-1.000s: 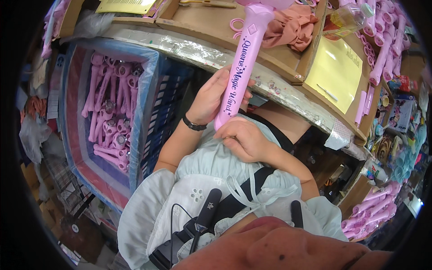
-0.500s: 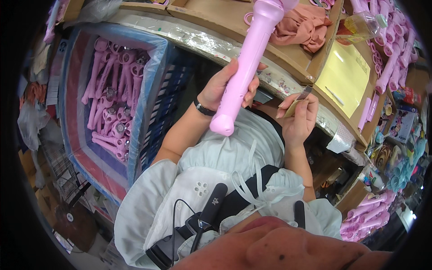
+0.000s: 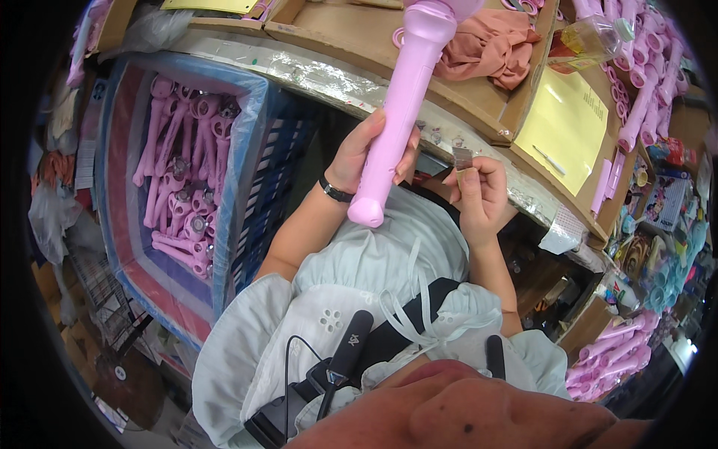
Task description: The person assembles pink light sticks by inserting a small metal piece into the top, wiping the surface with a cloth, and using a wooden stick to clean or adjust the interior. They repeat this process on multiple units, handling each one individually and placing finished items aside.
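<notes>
Your left hand (image 3: 357, 153) wraps the pink wand (image 3: 404, 105), slanting out in front of you, while your right hand (image 3: 484, 194) pinches a small flat grey piece (image 3: 463, 158) just apart from it; the step seems to be close handwork, the next move calling for a steady grip; nearby, the blue basket (image 3: 250, 161) holds more pink wands (image 3: 193, 254), the cardboard tray (image 3: 329, 26) a salmon cloth (image 3: 490, 49)
</notes>
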The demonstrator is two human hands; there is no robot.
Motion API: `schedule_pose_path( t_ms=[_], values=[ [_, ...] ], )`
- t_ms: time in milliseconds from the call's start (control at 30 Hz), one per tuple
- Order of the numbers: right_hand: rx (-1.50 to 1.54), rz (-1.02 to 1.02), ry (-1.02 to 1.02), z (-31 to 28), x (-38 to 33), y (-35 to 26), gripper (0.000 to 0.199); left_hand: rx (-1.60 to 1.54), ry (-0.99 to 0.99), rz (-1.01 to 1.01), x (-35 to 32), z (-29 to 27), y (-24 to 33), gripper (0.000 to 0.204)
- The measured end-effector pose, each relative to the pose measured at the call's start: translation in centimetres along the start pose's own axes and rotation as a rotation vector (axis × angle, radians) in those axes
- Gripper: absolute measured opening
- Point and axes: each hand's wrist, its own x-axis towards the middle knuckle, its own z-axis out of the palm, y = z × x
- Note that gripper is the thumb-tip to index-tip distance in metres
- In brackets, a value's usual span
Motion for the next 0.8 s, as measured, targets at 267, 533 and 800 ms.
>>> schedule_pose_path(
  t_ms=[267,533,800],
  values=[
    [-0.109,0.007,0.008,-0.1,0.2,0.1,0.014,0.153,-0.015,0.141,-0.1,-0.2,-0.5,0.071],
    [-0.101,0.022,0.010,-0.3,0.4,0.3,0.014,0.030,-0.007,-0.003,-0.1,-0.5,0.0,0.083],
    [-0.242,-0.074,0.055,0.3,1.6,-0.5,0.010,-0.082,-0.005,-0.049,-0.3,0.2,0.5,0.075]
  ],
)
